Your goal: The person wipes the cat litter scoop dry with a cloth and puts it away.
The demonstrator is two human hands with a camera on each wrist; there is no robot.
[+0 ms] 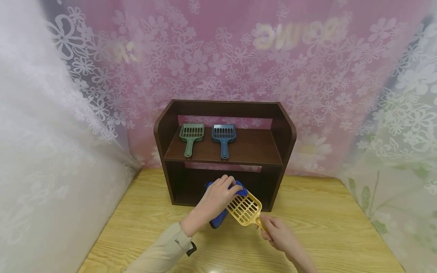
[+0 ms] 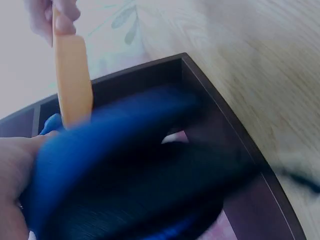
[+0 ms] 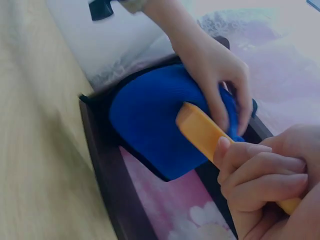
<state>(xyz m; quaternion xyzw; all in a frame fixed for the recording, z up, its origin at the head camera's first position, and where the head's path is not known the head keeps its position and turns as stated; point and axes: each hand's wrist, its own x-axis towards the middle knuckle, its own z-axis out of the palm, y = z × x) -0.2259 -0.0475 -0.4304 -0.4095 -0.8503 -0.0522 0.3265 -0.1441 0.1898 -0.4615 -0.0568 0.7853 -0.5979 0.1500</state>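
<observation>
My right hand (image 1: pixel 279 232) grips the handle of a yellow slotted litter scoop (image 1: pixel 257 220), held tilted in front of the shelf's lower compartment. My left hand (image 1: pixel 216 195) holds a blue cloth (image 1: pixel 218 220) with dark edging against the far end of the scoop head. In the right wrist view the cloth (image 3: pixel 145 112) hangs wide beneath the left fingers, and the scoop (image 3: pixel 197 127) appears edge-on across it. The left wrist view shows the cloth (image 2: pixel 115 125) blurred, covering part of the scoop (image 2: pixel 74 75).
A dark brown two-tier shelf (image 1: pixel 257 146) stands on the wood-grain table (image 1: pixel 314 212). On its upper board lie a green litter scoop (image 1: pixel 189 148) and a blue litter scoop (image 1: pixel 224 148), handles forward. Floral curtains (image 1: pixel 218 68) hang behind and at both sides.
</observation>
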